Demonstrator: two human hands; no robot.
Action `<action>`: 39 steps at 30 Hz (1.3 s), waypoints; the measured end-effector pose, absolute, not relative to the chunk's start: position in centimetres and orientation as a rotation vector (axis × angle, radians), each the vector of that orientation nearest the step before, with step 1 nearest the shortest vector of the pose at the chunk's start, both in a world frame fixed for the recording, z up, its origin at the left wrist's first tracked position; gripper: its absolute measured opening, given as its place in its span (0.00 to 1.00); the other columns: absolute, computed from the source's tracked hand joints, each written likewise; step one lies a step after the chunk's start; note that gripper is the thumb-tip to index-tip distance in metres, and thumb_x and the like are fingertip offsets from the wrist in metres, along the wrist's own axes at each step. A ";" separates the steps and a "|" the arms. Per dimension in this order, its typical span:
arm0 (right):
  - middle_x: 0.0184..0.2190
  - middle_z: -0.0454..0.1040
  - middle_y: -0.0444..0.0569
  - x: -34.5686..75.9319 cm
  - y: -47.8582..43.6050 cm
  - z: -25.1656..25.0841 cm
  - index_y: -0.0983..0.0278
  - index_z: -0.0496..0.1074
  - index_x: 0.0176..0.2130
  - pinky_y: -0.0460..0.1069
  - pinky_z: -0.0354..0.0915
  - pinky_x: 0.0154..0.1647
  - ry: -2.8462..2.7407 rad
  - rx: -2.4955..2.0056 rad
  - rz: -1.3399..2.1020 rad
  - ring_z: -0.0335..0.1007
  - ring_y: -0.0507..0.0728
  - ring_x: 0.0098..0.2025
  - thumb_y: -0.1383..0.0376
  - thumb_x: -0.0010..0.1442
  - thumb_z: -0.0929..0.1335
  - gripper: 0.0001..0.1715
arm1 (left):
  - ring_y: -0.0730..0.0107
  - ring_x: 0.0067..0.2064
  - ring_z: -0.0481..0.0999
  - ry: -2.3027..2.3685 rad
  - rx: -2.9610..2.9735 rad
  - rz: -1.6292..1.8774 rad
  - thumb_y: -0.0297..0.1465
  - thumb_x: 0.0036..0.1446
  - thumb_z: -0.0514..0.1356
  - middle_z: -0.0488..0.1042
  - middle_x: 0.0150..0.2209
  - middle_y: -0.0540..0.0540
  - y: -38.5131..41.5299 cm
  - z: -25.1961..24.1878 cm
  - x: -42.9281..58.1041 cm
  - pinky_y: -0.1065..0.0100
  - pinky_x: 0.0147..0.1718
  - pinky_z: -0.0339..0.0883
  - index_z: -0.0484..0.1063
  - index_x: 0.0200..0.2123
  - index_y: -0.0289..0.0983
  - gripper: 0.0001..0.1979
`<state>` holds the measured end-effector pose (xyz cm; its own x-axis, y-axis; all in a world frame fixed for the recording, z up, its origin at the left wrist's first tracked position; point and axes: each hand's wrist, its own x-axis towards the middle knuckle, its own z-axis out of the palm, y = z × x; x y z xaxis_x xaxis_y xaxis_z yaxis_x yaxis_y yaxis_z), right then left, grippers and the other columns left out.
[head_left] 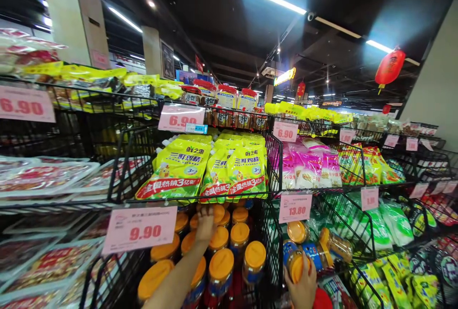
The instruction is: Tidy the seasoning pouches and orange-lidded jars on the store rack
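Observation:
My left hand (205,222) reaches deep into a wire basket of upright jars, under the shelf edge. Its bent fingers are closed at an orange-lidded jar (218,213) in the back rows; their tips are partly in shade. More jars with orange lids and blue labels, such as a jar (221,271), stand around my forearm. To the right, past the basket's wire side, my right hand (303,283) is closed around another orange-lidded jar (296,267), held tilted. Several similar jars lie on their sides beside it, among them a jar (336,244) with brown contents.
Yellow seasoning bags (179,166) fill the shelf just above my left hand. A black wire divider (270,237) stands between my hands. Price cards (140,229) hang from the shelf edges. Flat packs (46,261) lie at left; green bags (375,225) fill baskets at right.

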<state>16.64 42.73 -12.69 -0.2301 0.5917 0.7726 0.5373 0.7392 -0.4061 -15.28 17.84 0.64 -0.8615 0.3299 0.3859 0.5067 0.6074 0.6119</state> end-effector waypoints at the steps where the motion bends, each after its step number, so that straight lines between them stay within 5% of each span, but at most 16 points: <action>1: 0.59 0.67 0.65 17.0 42.4 -12.2 0.63 0.62 0.67 0.65 0.71 0.48 -1.926 -0.868 0.116 0.68 0.74 0.59 0.36 0.61 0.63 0.48 | 0.40 0.67 0.60 -2.578 -0.707 -1.079 0.24 0.54 0.57 0.71 0.48 0.39 17.4 -0.1 -14.7 0.46 0.70 0.51 0.69 0.45 0.35 0.14; 7: 0.70 0.54 0.68 20.3 39.0 -11.5 0.60 0.48 0.75 0.74 0.65 0.57 -1.976 -0.738 0.079 0.55 0.82 0.68 0.42 0.64 0.63 0.51 | 0.48 0.69 0.64 -2.189 -0.966 -1.076 0.29 0.54 0.61 0.64 0.65 0.35 12.9 -3.7 -9.3 0.49 0.68 0.62 0.58 0.64 0.38 0.34; 11: 0.68 0.57 0.70 20.8 32.9 -10.0 0.58 0.35 0.77 0.73 0.70 0.52 -2.005 -0.456 0.100 0.64 0.82 0.63 0.47 0.61 0.68 0.59 | 0.48 0.65 0.70 -1.947 -1.323 -0.923 0.31 0.55 0.64 0.68 0.63 0.34 11.0 -2.9 -1.2 0.52 0.61 0.72 0.58 0.67 0.44 0.37; 18: 0.62 0.67 0.63 21.2 27.5 -1.7 0.61 0.53 0.72 0.64 0.72 0.57 -2.017 -0.163 0.207 0.67 0.68 0.64 0.62 0.66 0.67 0.40 | 0.53 0.71 0.63 -1.840 -1.751 -0.956 0.30 0.58 0.64 0.64 0.68 0.36 12.8 2.0 9.4 0.55 0.64 0.70 0.44 0.75 0.41 0.46; 24: 0.60 0.71 0.62 24.0 31.8 -1.0 0.64 0.52 0.71 0.61 0.74 0.55 -2.055 -0.116 0.156 0.70 0.65 0.62 0.61 0.66 0.68 0.40 | 0.52 0.74 0.55 -2.056 -2.007 -0.952 0.30 0.57 0.67 0.51 0.74 0.41 12.2 2.4 10.1 0.51 0.67 0.65 0.37 0.76 0.49 0.53; 29: 0.66 0.64 0.61 25.1 42.1 0.8 0.61 0.50 0.72 0.64 0.67 0.63 -2.050 -0.445 0.059 0.62 0.67 0.66 0.62 0.63 0.68 0.44 | 0.48 0.74 0.54 -2.266 -1.676 -0.949 0.33 0.64 0.59 0.48 0.75 0.40 9.2 -1.1 7.6 0.46 0.66 0.64 0.42 0.75 0.52 0.41; 34: 0.67 0.63 0.57 22.6 53.4 4.1 0.62 0.61 0.69 0.59 0.57 0.71 -2.508 -0.619 -0.163 0.50 0.64 0.73 0.75 0.58 0.62 0.41 | 0.45 0.74 0.53 -2.329 -1.242 -0.981 0.37 0.66 0.56 0.53 0.73 0.38 6.3 -6.9 0.5 0.42 0.67 0.62 0.54 0.72 0.48 0.32; 39: 0.68 0.64 0.56 18.6 56.5 4.8 0.57 0.68 0.65 0.60 0.57 0.69 -2.768 -0.732 -0.196 0.54 0.65 0.71 0.73 0.57 0.64 0.38 | 0.42 0.73 0.56 -2.424 -0.934 -0.957 0.39 0.63 0.55 0.58 0.70 0.35 4.9 -8.6 -7.0 0.40 0.67 0.60 0.65 0.65 0.39 0.28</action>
